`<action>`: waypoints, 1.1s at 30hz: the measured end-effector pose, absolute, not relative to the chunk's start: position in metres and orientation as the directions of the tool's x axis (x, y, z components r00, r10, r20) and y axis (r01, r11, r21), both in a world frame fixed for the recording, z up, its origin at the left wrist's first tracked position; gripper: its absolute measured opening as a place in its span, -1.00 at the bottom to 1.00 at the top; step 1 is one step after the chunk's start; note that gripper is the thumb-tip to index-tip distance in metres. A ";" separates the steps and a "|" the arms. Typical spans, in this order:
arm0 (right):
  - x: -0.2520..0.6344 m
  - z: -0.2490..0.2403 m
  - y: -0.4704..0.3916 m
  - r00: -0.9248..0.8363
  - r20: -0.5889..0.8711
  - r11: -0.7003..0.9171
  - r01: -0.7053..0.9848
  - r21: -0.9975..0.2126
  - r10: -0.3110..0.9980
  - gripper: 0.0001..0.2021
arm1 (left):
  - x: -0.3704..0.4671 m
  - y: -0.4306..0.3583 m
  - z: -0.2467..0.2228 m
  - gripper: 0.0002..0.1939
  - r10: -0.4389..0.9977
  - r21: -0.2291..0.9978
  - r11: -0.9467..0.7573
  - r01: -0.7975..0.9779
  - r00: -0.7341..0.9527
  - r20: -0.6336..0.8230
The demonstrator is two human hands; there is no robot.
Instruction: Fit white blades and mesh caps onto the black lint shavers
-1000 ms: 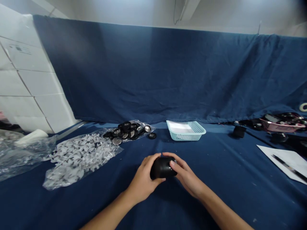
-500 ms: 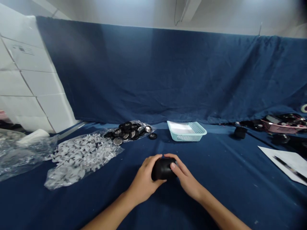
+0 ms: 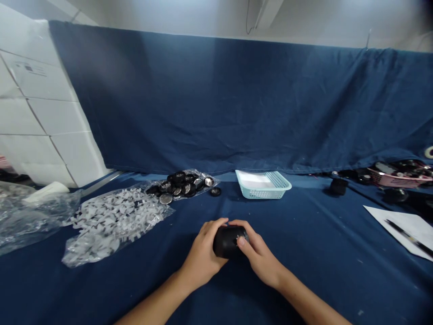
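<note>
Between my two hands, above the blue cloth, is a black cylinder-shaped part (image 3: 226,242) with rounded edges and a finely ridged band at its right end. My left hand (image 3: 204,248) is wrapped round its left side, thumb below and fingers over the top. On the other end, my right hand (image 3: 259,255) grips the ridged band, with the thumb on the near face and the forefinger curled over the top. Both palms hide the ends of the part. Its exact kind cannot be made out.
Black round caps (image 3: 182,184) lie heaped on plastic at the back, left of a light-blue basket (image 3: 265,194) holding white paper. Small whitish plastic pieces (image 3: 118,216) spread over a bag at left. At right are a black piece (image 3: 338,186), a pen (image 3: 407,235) on paper and a pink basket (image 3: 395,181).
The black part has turned slightly, so more of its ridged band shows. My right thumb has shifted a little left and down along it; my left hand keeps its grip.
</note>
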State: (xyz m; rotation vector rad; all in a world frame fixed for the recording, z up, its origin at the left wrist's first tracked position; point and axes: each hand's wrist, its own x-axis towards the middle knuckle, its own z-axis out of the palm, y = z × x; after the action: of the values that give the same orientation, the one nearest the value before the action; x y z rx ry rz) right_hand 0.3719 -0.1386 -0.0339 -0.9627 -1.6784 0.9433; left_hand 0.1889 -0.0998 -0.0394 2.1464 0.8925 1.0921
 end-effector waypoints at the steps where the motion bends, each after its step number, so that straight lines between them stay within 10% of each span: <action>1: 0.372 -0.034 -0.138 -0.238 0.350 0.395 0.179 -0.901 0.906 -0.68 | 0.189 -0.100 -0.040 -0.24 0.764 0.723 -0.620 0.306 0.446 0.466; 25: 0.370 -0.033 -0.138 -0.222 0.364 0.404 0.174 -0.898 0.905 -0.68 | 0.190 -0.099 -0.041 -0.22 0.756 0.670 -0.640 0.376 0.467 0.459; 33: 0.371 -0.031 -0.134 -0.276 0.281 0.214 -0.248 -0.945 0.919 -0.62 | 0.194 -0.100 -0.026 -0.41 0.857 0.912 -0.387 0.133 0.418 0.303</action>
State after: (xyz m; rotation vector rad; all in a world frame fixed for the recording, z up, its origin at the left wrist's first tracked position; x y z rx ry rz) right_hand 0.3705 -0.1342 -0.0308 -0.6987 -1.3741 1.3262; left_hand 0.1940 -0.1004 -0.0265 1.7960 0.8546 1.0370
